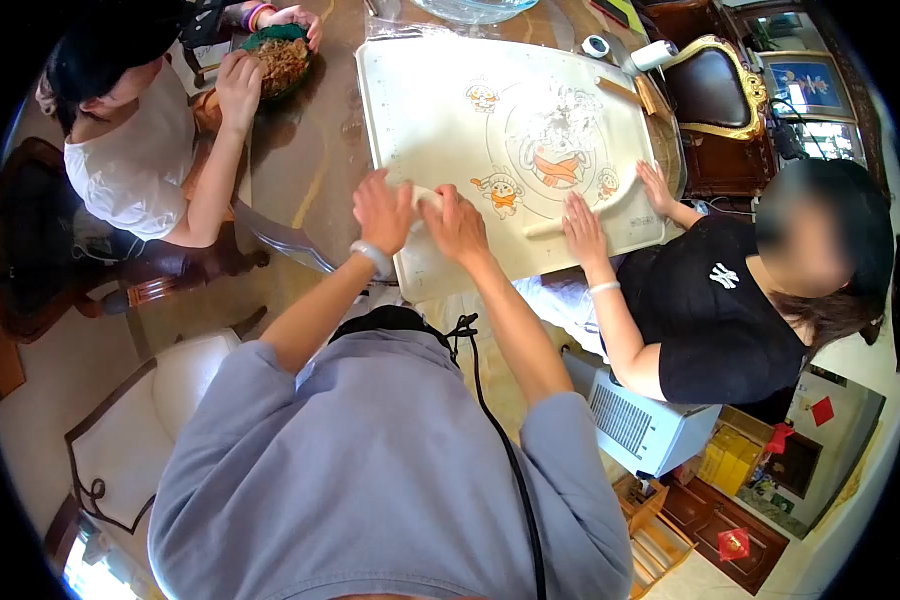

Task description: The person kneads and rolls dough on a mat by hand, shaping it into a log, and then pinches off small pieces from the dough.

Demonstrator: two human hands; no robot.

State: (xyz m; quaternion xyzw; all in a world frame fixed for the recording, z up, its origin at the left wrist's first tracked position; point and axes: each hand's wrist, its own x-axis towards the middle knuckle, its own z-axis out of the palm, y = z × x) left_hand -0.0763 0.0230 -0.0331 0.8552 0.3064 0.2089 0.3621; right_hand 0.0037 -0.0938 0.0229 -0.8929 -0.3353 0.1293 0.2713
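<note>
- The left hand [385, 213] is at the left end of a short, pale, smooth piece of dough [426, 199]; its fingers are bent, though I cannot tell whether they close around it
- The right hand [455, 224] grasps the same piece at its other end, fingers curled over it
- That dough is at the near left part of a large white rectangular mat [425, 110] printed with orange-and-grey cartoon figures; the mat lies on a brown, glossy desk [320, 180]
- To the right, a person in a black T-shirt [705, 320] has both hands at a long, thin, pale dough roll [545, 230]; white powder [570, 108] is scattered beyond it
- To the left, a person in a white top [130, 150] has both hands at a dark green bowl [270, 36] of brown, shredded-looking food [285, 65]
</note>
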